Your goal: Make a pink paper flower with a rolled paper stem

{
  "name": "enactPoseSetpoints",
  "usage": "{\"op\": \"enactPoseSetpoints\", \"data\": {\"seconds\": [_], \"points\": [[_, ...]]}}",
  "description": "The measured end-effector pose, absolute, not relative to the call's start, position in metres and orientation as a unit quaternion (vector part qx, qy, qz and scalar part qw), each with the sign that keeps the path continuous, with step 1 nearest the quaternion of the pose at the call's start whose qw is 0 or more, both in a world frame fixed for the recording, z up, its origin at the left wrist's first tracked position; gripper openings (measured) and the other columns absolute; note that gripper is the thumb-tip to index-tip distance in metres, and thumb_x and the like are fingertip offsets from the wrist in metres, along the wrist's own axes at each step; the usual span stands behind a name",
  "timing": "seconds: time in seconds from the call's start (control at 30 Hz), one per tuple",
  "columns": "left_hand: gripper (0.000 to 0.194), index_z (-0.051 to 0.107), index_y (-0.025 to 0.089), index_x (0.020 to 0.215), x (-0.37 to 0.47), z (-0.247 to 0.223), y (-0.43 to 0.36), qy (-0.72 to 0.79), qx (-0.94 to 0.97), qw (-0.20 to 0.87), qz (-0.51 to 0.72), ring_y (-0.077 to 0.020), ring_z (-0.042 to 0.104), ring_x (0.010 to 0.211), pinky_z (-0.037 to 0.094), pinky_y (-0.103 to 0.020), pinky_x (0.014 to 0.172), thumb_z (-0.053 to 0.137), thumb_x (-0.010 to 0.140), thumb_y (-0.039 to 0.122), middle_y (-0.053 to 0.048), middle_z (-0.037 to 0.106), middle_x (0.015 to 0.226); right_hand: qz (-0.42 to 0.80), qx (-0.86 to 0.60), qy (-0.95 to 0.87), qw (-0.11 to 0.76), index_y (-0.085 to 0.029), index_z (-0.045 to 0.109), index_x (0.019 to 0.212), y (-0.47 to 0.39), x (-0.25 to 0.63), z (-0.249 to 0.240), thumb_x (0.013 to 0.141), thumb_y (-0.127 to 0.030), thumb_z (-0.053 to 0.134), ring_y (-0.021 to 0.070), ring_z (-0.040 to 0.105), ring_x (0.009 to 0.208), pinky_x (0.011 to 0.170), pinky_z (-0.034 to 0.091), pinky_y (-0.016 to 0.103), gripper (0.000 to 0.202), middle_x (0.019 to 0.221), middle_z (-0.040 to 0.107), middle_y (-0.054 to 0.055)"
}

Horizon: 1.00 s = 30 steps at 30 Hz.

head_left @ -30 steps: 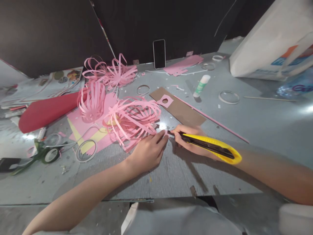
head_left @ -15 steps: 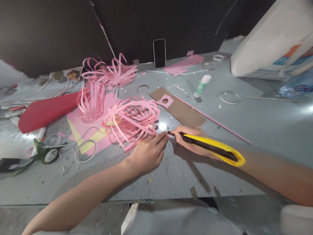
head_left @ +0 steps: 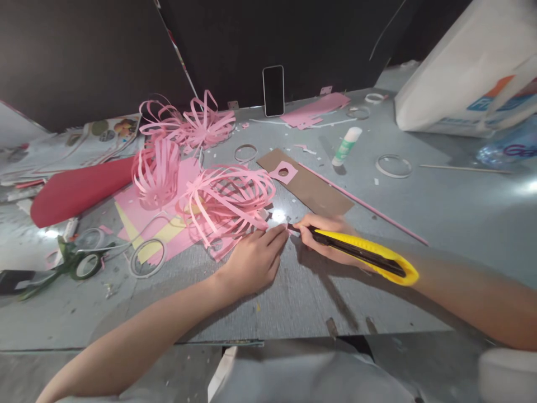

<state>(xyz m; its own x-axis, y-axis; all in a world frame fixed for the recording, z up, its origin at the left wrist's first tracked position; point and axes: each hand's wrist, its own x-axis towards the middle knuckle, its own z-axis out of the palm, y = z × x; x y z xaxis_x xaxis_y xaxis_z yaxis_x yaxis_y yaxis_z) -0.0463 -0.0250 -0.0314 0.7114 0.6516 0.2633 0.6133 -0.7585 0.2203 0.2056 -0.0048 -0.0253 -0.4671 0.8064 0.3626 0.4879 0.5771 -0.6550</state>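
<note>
My right hand (head_left: 321,238) is closed around a yellow and black utility knife (head_left: 364,253), its tip angled down toward my left fingertips. My left hand (head_left: 255,257) lies low on the table, fingers together, pressing a small pink paper piece (head_left: 289,228) that is mostly hidden beneath them. Just beyond the left hand sits a rounded bundle of pink paper strips (head_left: 235,196). A brown cardboard strip (head_left: 321,193) lies past the right hand, with a pink paper square (head_left: 284,173) on it that has a hole cut in its middle.
A glue stick (head_left: 347,146) and a phone (head_left: 273,90) stand upright toward the back. Green-handled scissors (head_left: 67,263), a tape roll (head_left: 146,258) and red paper (head_left: 84,190) lie left. A large white jug (head_left: 444,84) and a thin pink stick (head_left: 377,212) are right.
Both hands stay almost in place, with the knife tip still at the left fingertips. The view has shifted very slightly.
</note>
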Motion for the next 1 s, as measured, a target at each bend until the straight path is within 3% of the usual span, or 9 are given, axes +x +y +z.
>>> {"op": "enactPoseSetpoints", "data": {"seconds": [0.3, 0.7, 1.0], "points": [[0.053, 0.057, 0.011, 0.154, -0.0450, -0.0338, -0.0249, 0.338, 0.929, 0.046, 0.146, -0.0319, 0.073, 0.118, 0.065, -0.050, 0.098, 0.048, 0.102, 0.015, -0.018, 0.064, 0.156, 0.238, -0.386, -0.831, 0.322, -0.020, 0.071, 0.100, -0.0046, 0.2075, -0.0283, 0.108, -0.028, 0.056, 0.0149, 0.066, 0.067, 0.067, 0.047, 0.027, 0.019, 0.081, 0.075, 0.002], [0.054, 0.056, 0.009, 0.154, -0.0444, -0.0331, -0.0254, 0.343, 0.930, 0.036, 0.129, -0.0323, 0.074, 0.118, 0.065, -0.049, 0.098, 0.048, 0.101, 0.013, -0.018, 0.063, 0.158, 0.238, -0.385, -0.830, 0.325, -0.023, 0.067, 0.095, -0.0051, 0.2062, -0.0254, 0.108, -0.029, 0.054, 0.0127, 0.058, 0.060, 0.062, 0.043, 0.026, 0.020, 0.073, 0.065, -0.002], [0.051, 0.058, 0.010, 0.153, -0.0464, -0.0339, -0.0263, 0.339, 0.926, 0.042, 0.159, -0.0324, 0.072, 0.127, 0.063, -0.051, 0.106, 0.048, 0.103, 0.014, -0.018, 0.063, 0.158, 0.246, -0.383, -0.828, 0.328, -0.020, 0.066, 0.091, -0.0048, 0.2071, -0.0244, 0.106, -0.027, 0.056, 0.0112, 0.054, 0.057, 0.060, 0.040, 0.026, 0.020, 0.069, 0.062, -0.003]]}}
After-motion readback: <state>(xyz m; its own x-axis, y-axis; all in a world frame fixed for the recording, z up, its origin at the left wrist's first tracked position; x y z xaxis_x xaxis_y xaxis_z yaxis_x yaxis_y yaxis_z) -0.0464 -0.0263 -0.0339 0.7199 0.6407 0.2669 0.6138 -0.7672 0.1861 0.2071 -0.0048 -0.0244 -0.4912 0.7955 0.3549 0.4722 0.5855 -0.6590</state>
